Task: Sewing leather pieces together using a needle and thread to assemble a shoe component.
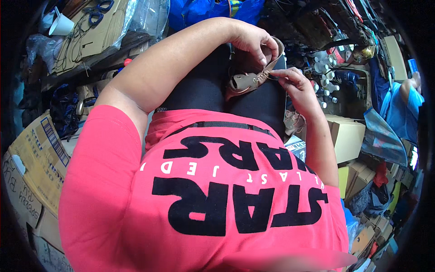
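A brown leather shoe upper (pixel 247 84) rests across my dark-trousered lap, with pale stitches or lacing along one edge. My left hand (pixel 258 44) curls over its far side, thumb and fingers gripping the raised leather edge. From the right, my right hand (pixel 297 88) reaches in with thumb and forefinger pinched together beside the stitched edge. A thin, pale, thread-like line shows near those fingertips, but what they hold is too small to make out.
At the upper left, blue-handled scissors (pixel 96 18) and a white cup (pixel 61 25) sit by flat cardboard. A blue bag (pixel 213 13) lies ahead. White-capped bottles (pixel 322 68) and a cardboard box (pixel 346 139) stand to the right, near another person in blue (pixel 403 109).
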Motion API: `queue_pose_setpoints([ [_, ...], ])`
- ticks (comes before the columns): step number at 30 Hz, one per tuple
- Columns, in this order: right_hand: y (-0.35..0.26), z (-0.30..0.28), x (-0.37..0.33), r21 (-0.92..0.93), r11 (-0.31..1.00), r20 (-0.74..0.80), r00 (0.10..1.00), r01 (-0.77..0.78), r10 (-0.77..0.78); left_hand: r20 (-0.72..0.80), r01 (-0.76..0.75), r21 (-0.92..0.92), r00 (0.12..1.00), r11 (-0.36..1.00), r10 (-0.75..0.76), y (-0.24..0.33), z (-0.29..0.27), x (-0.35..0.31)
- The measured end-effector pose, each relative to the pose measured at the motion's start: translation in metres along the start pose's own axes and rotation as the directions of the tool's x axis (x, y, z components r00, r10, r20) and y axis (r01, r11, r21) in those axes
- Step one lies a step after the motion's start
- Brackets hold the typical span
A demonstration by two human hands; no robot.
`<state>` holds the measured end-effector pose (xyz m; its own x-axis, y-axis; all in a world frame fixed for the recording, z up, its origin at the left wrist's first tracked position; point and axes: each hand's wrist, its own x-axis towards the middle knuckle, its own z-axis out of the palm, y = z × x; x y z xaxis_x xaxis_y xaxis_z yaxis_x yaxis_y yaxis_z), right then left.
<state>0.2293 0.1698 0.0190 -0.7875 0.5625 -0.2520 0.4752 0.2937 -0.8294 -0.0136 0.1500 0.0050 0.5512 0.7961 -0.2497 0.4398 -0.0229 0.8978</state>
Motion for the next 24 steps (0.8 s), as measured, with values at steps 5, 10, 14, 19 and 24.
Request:
queue_pose_setpoints([
  [5, 0.008, -0.01, 0.011, 0.087, 0.996, 0.072, 0.997, -0.005, -0.001, 0.046, -0.011, 0.014, 0.999, 1.0, 0.01, -0.003, -0.003, 0.006],
  [10, 0.018, -0.017, 0.022, 0.112, 0.993, 0.119, 0.991, 0.039, -0.052, 0.026, -0.001, -0.008, 1.0, 1.0, 0.001, -0.001, -0.004, 0.004],
  [14, 0.017, -0.014, 0.023, 0.117, 0.991, 0.104, 0.992, 0.057, -0.07, 0.027, -0.02, 0.003, 0.999, 1.0, 0.02, -0.005, -0.003, 0.005],
  [19, -0.007, 0.012, 0.013, -0.135, 0.973, -0.095, 0.975, 0.188, -0.202, -0.181, 0.0, 0.242, 0.983, 0.97, 0.045, -0.003, 0.004, 0.001],
  [24, -0.017, 0.015, 0.004, -0.234, 0.961, -0.171, 0.967, 0.145, -0.187, -0.654, 0.099, 0.409, 0.725, 0.907, 0.216, -0.017, 0.022, -0.03],
])
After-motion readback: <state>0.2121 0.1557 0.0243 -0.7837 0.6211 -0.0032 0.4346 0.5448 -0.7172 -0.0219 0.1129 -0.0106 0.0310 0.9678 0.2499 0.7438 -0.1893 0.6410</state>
